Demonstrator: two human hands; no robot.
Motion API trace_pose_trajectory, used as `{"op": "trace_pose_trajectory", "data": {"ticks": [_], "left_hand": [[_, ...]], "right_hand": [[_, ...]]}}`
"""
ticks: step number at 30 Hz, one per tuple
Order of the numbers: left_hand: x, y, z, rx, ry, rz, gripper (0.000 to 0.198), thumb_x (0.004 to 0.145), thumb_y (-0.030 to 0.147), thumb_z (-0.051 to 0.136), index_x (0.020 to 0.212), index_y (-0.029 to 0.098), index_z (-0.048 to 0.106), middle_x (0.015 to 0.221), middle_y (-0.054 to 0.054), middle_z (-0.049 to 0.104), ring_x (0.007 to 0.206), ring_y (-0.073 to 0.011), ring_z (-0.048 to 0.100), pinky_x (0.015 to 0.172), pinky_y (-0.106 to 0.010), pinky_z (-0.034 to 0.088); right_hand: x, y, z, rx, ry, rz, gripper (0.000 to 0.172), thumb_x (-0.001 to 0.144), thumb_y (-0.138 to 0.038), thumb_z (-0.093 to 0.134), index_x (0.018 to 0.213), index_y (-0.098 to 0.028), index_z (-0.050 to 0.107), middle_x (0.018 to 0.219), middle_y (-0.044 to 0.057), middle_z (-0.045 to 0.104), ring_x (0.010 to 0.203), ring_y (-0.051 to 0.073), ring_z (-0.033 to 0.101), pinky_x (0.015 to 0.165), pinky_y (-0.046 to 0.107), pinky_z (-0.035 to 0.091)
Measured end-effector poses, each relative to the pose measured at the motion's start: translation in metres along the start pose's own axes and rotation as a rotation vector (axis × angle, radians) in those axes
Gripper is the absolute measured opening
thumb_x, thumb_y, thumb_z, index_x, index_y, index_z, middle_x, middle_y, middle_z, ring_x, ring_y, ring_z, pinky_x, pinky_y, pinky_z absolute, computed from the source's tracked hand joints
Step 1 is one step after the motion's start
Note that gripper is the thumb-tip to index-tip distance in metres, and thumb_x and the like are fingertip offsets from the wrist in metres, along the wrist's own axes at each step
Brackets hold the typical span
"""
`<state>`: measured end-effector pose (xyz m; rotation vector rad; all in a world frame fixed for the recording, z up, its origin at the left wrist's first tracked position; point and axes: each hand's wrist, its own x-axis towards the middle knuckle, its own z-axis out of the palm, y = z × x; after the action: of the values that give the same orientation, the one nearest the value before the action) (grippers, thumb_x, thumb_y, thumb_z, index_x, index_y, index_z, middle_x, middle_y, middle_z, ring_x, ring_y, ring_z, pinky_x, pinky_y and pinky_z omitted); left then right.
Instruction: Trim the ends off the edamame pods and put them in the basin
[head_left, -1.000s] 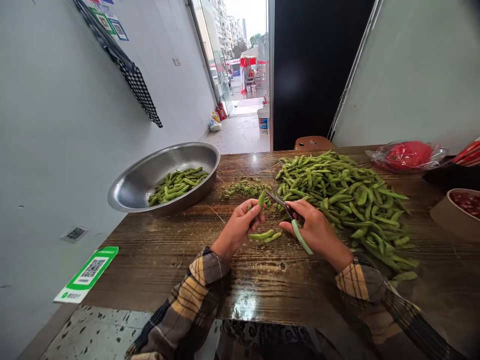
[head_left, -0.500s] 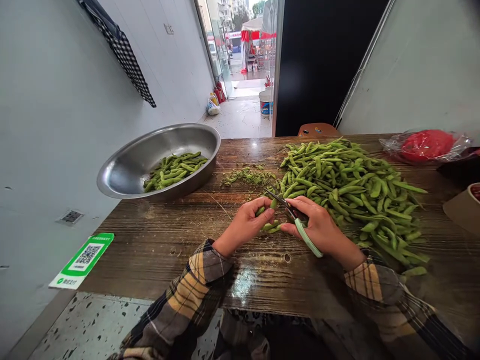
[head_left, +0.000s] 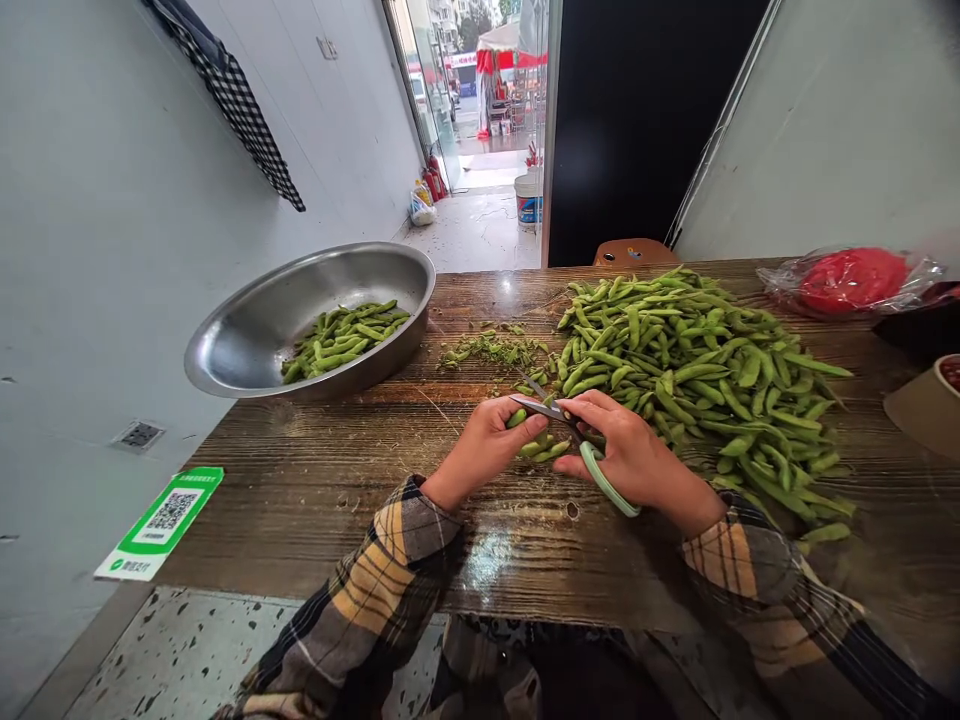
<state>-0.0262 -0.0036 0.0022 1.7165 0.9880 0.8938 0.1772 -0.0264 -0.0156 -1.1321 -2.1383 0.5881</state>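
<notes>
Between the fingers and thumb of my left hand is a green soybean pod, partly hidden by the fingers. My right hand grips scissors with pale green handles; their blades are spread, one reaching the pod at my left fingertips. Several pods lie on the table just below the blades. A big heap of pods spreads beside my right hand. Beyond the hands sits a small pile of clipped pod ends. To the left, a wide steel basin holds more pods.
The wooden table carries a green QR-code card at its left edge. At the far right are a red item in clear plastic and a paper tub. A stool stands behind the table, near an open doorway.
The scissor blades have opened and swung leftward, crossing nearer my left fingertips. My right hand has shifted slightly left. The view has moved a little.
</notes>
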Motion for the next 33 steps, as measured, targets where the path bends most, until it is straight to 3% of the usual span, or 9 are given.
{"op": "trace_pose_trajectory", "data": {"ticks": [4, 8, 13, 16, 21, 33], "left_hand": [[-0.001, 0.005, -0.001, 0.051, -0.008, -0.023, 0.025, 0.083, 0.038, 0.061, 0.085, 0.015, 0.072, 0.081, -0.003, 0.065, 0.077, -0.0151, 0.055, 0.072, -0.026, 0.044], [0.000, 0.006, -0.004, 0.020, 0.000, -0.090, 0.028, 0.081, 0.040, 0.063, 0.073, 0.013, 0.066, 0.070, 0.000, 0.058, 0.065, -0.0105, 0.048, 0.062, -0.023, 0.040], [0.002, -0.003, -0.007, -0.277, 0.094, -0.190, 0.026, 0.078, 0.039, 0.068, 0.077, 0.015, 0.058, 0.057, 0.006, 0.044, 0.047, -0.0039, 0.030, 0.044, -0.018, 0.024], [0.003, -0.007, -0.009, -0.476, 0.158, -0.196, 0.025, 0.078, 0.036, 0.068, 0.085, 0.015, 0.056, 0.063, 0.004, 0.054, 0.043, -0.0023, 0.032, 0.040, -0.017, 0.020], [0.004, -0.007, -0.012, -0.616, 0.200, -0.179, 0.024, 0.076, 0.030, 0.070, 0.088, 0.014, 0.056, 0.069, 0.001, 0.061, 0.043, -0.0022, 0.037, 0.038, -0.015, 0.020], [0.000, -0.007, -0.002, -0.608, 0.111, -0.206, 0.023, 0.079, 0.030, 0.070, 0.087, 0.014, 0.057, 0.071, -0.001, 0.065, 0.044, -0.0026, 0.041, 0.039, -0.015, 0.023]], "right_hand": [[0.000, -0.002, -0.002, -0.022, -0.030, 0.010, 0.047, 0.079, -0.039, 0.071, 0.120, -0.018, 0.058, 0.098, 0.007, 0.060, 0.079, 0.019, 0.059, 0.069, 0.031, 0.050], [0.000, -0.001, -0.004, -0.054, -0.041, -0.019, 0.035, 0.085, -0.038, 0.066, 0.113, -0.018, 0.062, 0.092, 0.006, 0.062, 0.080, 0.019, 0.061, 0.070, 0.030, 0.048], [0.001, 0.002, -0.006, -0.075, -0.019, 0.006, 0.038, 0.084, -0.038, 0.066, 0.115, -0.017, 0.062, 0.095, 0.007, 0.064, 0.084, 0.021, 0.063, 0.075, 0.032, 0.049], [0.001, 0.003, -0.005, -0.079, 0.036, 0.058, 0.045, 0.082, -0.040, 0.068, 0.119, -0.016, 0.060, 0.102, 0.009, 0.064, 0.087, 0.022, 0.064, 0.078, 0.034, 0.051], [0.000, 0.005, -0.002, -0.044, 0.062, 0.062, 0.048, 0.081, -0.039, 0.069, 0.123, -0.020, 0.058, 0.107, 0.008, 0.063, 0.079, 0.019, 0.064, 0.074, 0.034, 0.054], [0.001, 0.000, -0.001, -0.041, 0.070, 0.037, 0.051, 0.080, -0.040, 0.069, 0.124, -0.018, 0.056, 0.108, 0.009, 0.061, 0.085, 0.021, 0.063, 0.076, 0.036, 0.054]]}}
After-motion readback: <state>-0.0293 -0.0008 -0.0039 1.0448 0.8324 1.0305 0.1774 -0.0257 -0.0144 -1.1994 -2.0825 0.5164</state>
